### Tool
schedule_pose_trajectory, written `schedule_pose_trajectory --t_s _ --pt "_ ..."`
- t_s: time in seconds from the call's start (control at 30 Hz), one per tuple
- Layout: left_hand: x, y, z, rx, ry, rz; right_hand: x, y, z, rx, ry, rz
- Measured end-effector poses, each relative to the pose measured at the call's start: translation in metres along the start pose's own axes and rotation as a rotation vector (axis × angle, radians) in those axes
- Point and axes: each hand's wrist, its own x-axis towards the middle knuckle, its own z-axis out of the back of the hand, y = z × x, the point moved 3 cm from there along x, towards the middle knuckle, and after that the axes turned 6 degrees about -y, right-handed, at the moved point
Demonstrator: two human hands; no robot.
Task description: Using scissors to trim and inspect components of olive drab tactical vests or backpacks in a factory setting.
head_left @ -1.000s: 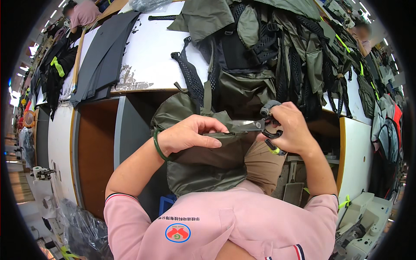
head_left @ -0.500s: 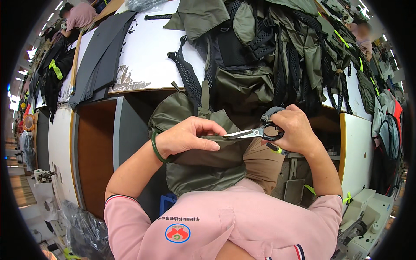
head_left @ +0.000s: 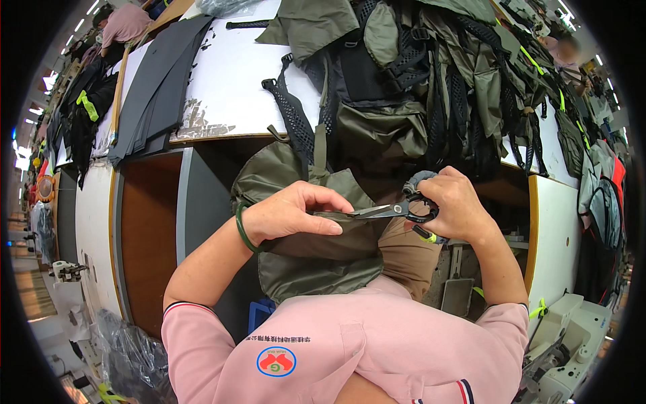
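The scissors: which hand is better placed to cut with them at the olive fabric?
Probably the right hand: its grip is on the handles of the scissors, and the blades point toward the olive fabric. The left hand holds that fabric near the tips.

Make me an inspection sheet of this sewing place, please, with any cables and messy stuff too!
Surface: white flat-topped worktable, worn in patches near its front edge.
Things in hand: olive-green fabric piece; metal scissors with black loop handles, tips at the fabric's edge.
Clutter: dark grey flat sheets, stacked unevenly; heaped olive-green and black fabric bags.
Hands: left bare hand holds the fabric; right bare hand grips the scissors.
Cables: nothing seen clearly.
Surroundings: pale bulky sewing machine, lower right; crumpled translucent plastic sheeting, lower left; co-worker in a pink top, upper left.
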Motion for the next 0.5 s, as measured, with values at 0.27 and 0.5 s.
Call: schedule_pose_trajectory --t_s 0.27,0.5 --pt "0.002 0.001 -0.002 0.037 0.012 -0.055 -0.005 -0.002 -0.006 0.069 0.005 -0.051" --pt "0.013 -0.006 -0.018 0.074 -0.006 -0.077 0.024 0.027 -0.023 0.712 0.104 -0.218"
